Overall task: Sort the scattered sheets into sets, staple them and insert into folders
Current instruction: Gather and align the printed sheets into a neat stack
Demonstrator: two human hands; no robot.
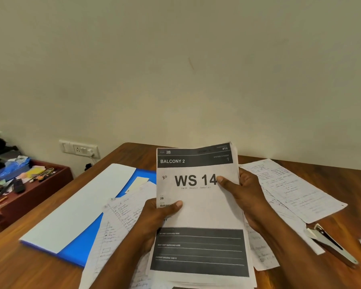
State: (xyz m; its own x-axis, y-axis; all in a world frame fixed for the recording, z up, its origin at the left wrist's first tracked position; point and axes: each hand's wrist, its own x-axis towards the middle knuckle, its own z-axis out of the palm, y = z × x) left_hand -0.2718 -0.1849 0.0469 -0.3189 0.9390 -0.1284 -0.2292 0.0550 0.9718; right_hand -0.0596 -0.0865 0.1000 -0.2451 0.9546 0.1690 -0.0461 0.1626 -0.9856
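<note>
— Two hands hold one thing, yes? How do they stand?

— Yes. Both forearms come up from the bottom edge. The left hand [158, 213] grips the left edge of the stack of printed sheets [198, 213], thumb flat on the front page, the other fingers hidden behind. The right hand [248, 197] grips the right edge higher up, thumb pressed beside the large print "WS 14", fingers curled behind. Both are closed on the stack.

— And where is this stack?

— Between the two hands, raised above the wooden table [340, 195] and tilted toward the camera. Many thin white pages, their edges fanned a little on the right side. The front page has a dark band on top with "BALCONY 2" and a dark block below with blank lines.

— What lies around it?

— At the left, a blue folder [86, 245] lies open on the table, smooth plastic, with a pale flap across it. Handwritten sheets [296, 190] lie loose on the table at both sides of the stack, ruled paper, some overlapping the folder. At the right, near the table edge, a metal stapler [331, 245] lies opened out, well apart from the right hand. Far left, a red-brown tray [29, 197] holds small stationery, too blurred to name.
</note>
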